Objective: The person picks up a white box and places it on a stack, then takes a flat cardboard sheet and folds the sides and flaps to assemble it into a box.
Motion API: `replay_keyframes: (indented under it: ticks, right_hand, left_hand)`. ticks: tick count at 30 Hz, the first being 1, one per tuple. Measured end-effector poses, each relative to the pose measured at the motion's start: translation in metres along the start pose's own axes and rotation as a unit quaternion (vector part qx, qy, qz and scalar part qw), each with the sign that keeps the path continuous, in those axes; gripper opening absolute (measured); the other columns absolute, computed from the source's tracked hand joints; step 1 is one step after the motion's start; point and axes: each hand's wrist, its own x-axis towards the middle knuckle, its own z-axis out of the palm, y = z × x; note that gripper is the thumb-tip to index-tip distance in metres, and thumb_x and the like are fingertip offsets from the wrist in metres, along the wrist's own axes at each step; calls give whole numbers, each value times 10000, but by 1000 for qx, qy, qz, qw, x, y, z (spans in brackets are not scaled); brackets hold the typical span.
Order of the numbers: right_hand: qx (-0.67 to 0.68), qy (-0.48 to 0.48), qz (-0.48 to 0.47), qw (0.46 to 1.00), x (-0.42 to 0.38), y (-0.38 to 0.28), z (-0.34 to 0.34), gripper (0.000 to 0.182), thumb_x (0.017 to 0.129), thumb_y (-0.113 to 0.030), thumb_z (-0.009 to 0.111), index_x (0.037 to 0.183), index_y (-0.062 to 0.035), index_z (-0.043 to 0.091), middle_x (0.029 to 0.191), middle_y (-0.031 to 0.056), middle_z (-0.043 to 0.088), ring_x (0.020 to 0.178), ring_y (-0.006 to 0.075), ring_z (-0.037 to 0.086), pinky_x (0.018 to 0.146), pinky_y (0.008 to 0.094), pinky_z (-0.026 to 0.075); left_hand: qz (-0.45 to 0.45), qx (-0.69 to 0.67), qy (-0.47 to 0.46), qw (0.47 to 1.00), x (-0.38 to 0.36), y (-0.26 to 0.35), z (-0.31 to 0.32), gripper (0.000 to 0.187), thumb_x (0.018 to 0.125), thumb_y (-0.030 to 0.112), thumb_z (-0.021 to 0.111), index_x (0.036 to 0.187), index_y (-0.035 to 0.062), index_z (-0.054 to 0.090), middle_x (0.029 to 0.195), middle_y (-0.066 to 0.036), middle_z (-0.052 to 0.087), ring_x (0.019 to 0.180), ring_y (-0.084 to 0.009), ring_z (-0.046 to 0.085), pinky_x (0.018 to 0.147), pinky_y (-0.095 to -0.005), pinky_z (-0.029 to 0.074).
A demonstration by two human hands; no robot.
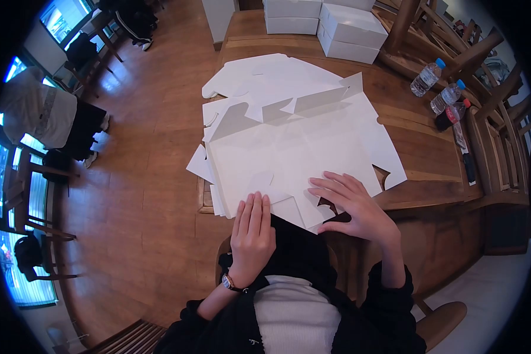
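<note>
An unfolded white cardboard sheet (312,147) with creases, cut-outs and raised flaps lies on the wooden table, overhanging its near edge. Beneath and behind it more flat white sheets (265,74) show. My left hand (253,233) rests on the sheet's near left part, fingers stretched and side by side, palm down. At the near right edge is my right hand (357,209), its fingers apart and slightly curved, thumb at the sheet's corner. Nothing is gripped in either hand.
Closed white boxes (351,29) are stacked at the table's back. Plastic bottles (428,76) and a black-handled cutter (467,168) are at the right, beside upturned wooden chairs (501,118). A person (53,112) stands at the far left.
</note>
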Motion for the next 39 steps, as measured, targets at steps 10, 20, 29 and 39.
replay_keyframes:
  ticks: [10,20,29,39]
  right_hand:
    - [-14,123,-99,987,6,15,8,274,880,-268,784,1118,-136,754,1223,19,732,1284,254,618,1161,492,391]
    - [94,232,55,967,57,3,19,218,954,-218,723,1081,-67,629,903,92,622,854,286,637,751,408,539]
    - [-105,266,102,953,83,6,47,425,978,-285,692,1332,-94,556,1210,128,528,989,295,621,789,392,543]
    - [-60,133,60,988,-1,25,7,857,739,-457,875,1467,-149,544,1603,70,413,1502,367,319,1237,547,241]
  left_hand:
    - [8,-19,-28,999,3,-1,-5,525,850,46,594,1358,-87,603,1356,-281,596,1283,-434,571,1123,-538,435]
    - [52,66,-125,989,18,10,-12,579,957,297,605,1518,181,522,1301,-301,540,1193,-477,519,1082,-603,374]
    - [13,131,-137,982,25,27,-3,602,993,436,600,1567,305,470,1200,-267,554,1167,-462,529,1053,-619,387]
    - [3,148,-136,980,20,29,1,612,1006,424,596,1587,308,439,1223,-257,550,1215,-465,510,1073,-638,377]
